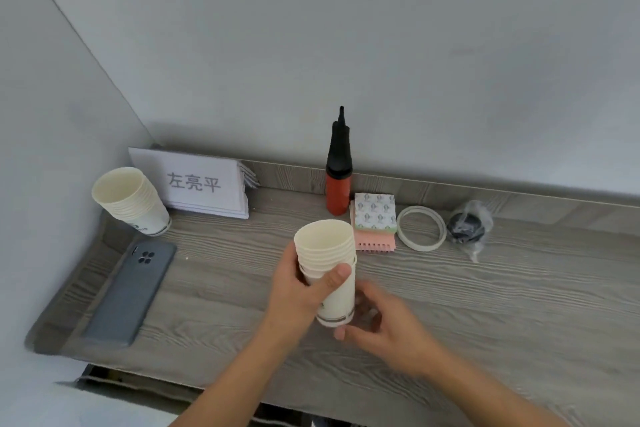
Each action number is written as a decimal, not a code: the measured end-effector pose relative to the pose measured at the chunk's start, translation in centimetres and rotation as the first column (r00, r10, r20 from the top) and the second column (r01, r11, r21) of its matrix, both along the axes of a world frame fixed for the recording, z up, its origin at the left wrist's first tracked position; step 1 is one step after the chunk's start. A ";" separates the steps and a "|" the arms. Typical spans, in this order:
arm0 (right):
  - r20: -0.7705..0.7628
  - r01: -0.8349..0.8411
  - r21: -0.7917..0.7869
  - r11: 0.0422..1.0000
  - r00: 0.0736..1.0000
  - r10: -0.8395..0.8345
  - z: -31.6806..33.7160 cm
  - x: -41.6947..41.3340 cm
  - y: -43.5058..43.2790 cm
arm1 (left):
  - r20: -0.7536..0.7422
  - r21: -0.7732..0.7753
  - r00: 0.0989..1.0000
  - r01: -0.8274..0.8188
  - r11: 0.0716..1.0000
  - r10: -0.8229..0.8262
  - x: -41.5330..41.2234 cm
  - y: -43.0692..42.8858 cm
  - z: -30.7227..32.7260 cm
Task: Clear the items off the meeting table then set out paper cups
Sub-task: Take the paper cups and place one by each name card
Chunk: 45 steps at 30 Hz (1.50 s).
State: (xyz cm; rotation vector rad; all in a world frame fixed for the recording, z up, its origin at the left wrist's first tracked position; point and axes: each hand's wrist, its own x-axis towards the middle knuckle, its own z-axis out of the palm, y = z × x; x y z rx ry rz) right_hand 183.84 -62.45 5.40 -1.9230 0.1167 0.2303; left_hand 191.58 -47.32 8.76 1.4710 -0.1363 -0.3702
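**Operator:** Where is the held stack of paper cups (327,270)?

**Technician:** It is upright above the table (485,305), near the front-centre. The left hand (299,291) wraps the upper half, thumb across the front. The right hand (388,326) curls round the base, thumb under the bottom cup. Its far fingers are blurred.

**Operator:** Step in hand?

**Technician:** Probably separating one cup from the bottom for setting out. Clearing looks unfinished: a second stack (130,199), name card (204,184), phone (133,291), pump bottle (337,180), notepads (374,218) and tape ring (420,227) lie on the table.

**Operator:** Next move?

**Technician:** Hold the stack firm. Pull the bottom cup straight down so only one releases.
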 end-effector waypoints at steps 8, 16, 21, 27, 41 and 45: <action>0.059 0.423 0.006 0.906 0.904 -0.423 2.2 -8.6 -6.4 | 0.229 0.330 0.854 0.384 0.862 -0.468 -5.7 -2.7 1.8; -0.034 0.676 0.222 0.703 0.726 -0.687 3.8 -20.4 -7.4 | 0.469 0.728 0.324 0.384 0.567 -0.822 -14.0 -8.0 1.7; -0.017 0.861 0.234 0.451 0.468 -0.884 4.9 -26.9 -7.7 | 0.535 0.772 0.050 0.376 0.512 -0.843 -17.8 -12.3 2.4; -0.063 0.962 0.244 0.122 0.142 -0.988 4.9 -33.4 -8.6 | 0.477 0.786 -0.153 0.514 0.342 -0.866 -19.5 -18.5 2.3; 0.066 0.619 0.044 -0.784 -0.785 -0.616 5.2 -52.9 4.7 | -0.008 0.432 -0.412 0.820 -0.375 -0.911 -37.4 -26.8 -1.5; -0.007 0.447 -0.016 -0.894 -0.894 -0.447 3.2 -57.9 12.2 | -0.022 0.443 -0.581 0.724 -0.528 -0.814 -46.2 -24.8 -1.2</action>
